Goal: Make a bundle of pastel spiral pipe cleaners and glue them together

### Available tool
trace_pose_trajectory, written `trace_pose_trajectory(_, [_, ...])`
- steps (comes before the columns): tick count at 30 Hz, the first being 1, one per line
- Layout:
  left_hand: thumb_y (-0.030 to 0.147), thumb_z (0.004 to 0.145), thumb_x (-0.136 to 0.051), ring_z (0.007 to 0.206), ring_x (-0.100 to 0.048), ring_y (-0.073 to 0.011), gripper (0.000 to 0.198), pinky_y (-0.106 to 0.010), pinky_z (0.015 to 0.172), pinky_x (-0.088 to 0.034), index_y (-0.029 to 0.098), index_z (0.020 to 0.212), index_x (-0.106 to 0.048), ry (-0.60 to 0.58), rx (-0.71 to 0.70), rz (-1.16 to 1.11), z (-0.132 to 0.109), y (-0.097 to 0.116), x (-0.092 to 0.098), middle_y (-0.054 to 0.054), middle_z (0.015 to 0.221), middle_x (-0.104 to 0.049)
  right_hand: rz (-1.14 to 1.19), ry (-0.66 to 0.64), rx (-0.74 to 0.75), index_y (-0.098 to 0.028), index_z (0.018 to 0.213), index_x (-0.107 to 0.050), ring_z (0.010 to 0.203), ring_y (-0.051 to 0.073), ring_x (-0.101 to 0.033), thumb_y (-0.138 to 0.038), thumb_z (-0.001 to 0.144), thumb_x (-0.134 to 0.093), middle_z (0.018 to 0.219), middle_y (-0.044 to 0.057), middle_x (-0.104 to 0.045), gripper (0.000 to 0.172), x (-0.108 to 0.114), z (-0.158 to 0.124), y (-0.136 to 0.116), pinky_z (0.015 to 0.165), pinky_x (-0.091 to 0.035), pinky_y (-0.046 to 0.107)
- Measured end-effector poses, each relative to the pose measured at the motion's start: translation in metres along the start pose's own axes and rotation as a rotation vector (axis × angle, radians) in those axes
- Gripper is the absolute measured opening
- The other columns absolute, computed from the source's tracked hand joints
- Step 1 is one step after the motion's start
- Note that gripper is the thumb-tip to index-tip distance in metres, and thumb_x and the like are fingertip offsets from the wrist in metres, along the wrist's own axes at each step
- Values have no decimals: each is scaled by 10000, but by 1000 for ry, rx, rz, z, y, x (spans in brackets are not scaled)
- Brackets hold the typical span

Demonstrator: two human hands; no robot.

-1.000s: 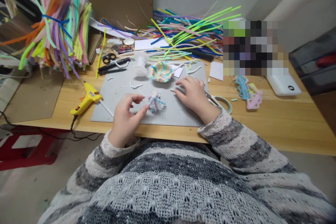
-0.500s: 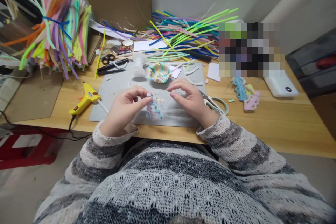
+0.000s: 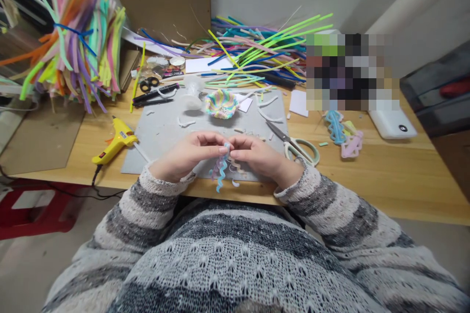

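Observation:
Pinched between the thumb and fingers of my left hand point(image 3: 189, 152) are curly strands point(image 3: 221, 173) in blue and purple, hanging down over the front edge of the grey mat point(image 3: 147, 129). My right hand point(image 3: 260, 156) meets it at the fingertips, closed on the top of the same bunch, where a cream curly strand point(image 3: 238, 166) also hangs. Behind the hands sits a ruffled pastel bowl-shaped piece point(image 3: 221, 103), beside a clear plastic spool point(image 3: 193, 93). Scissors point(image 3: 301, 149) lie by my right wrist.
A yellow glue gun point(image 3: 114, 141) lies at the left. Bundled pipe cleaners point(image 3: 77, 34) stand behind it, with loose ones point(image 3: 257, 49) along the back. A white power bank point(image 3: 392, 120) and zigzag pieces point(image 3: 336, 127) are at the right.
My right hand has moved left to meet my left hand and has closed on the strands. My left hand has shifted right and slightly nearer to me.

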State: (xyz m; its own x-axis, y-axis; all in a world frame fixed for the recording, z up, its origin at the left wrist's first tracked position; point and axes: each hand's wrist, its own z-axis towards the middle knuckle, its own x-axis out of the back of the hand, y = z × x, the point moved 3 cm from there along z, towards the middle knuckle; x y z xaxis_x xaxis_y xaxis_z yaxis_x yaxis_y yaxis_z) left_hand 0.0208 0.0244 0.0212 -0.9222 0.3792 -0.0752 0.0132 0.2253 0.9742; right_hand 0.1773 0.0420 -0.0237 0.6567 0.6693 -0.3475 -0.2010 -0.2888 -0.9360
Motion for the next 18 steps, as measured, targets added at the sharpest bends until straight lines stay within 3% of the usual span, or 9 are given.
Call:
trace_pose_trajectory(4, [307,712,-754,752,-608,-156,131,-332,736,-511,195,771,-722,-3,-28,53,1,5,-5,-28,796,-687,51,-2,-26,-216,896,-679,606,101,-509,-345,740,-751,744,-28,-614,214,0,1,1,574,-447,250])
trace_pose_trajectory(8, [317,720,-751,705,-585,-144,181,-308,667,-503,189,841,-703,14,-67,72,2,7,-7,-21,777,-657,80,7,-14,-220,919,-684,689,129,-557,-365,725,-758,800,-8,-643,253,0,2,2,645,-483,285])
trace_pose_trajectory(11, [319,723,-755,691,-552,-141,252,-300,645,-477,192,931,-690,81,-137,135,4,4,-6,-16,771,-623,79,13,0,-235,974,-681,760,151,-586,-351,757,-732,848,4,-657,251,0,1,2,718,-499,319])
trace_pose_trajectory(15, [331,726,-757,750,-536,-156,296,-314,695,-459,195,977,-679,148,-240,233,2,6,-5,-22,806,-599,185,37,-24,-215,870,-679,709,130,-581,-319,733,-749,807,-7,-645,186,-1,-1,1,689,-492,291])
trace_pose_trajectory(18, [351,793,-690,759,-537,-160,253,-310,704,-452,212,1004,-670,289,-293,302,-12,9,15,-19,806,-586,238,74,-53,-203,818,-671,683,110,-572,-305,681,-782,799,-18,-635,204,0,-2,0,649,-477,258])
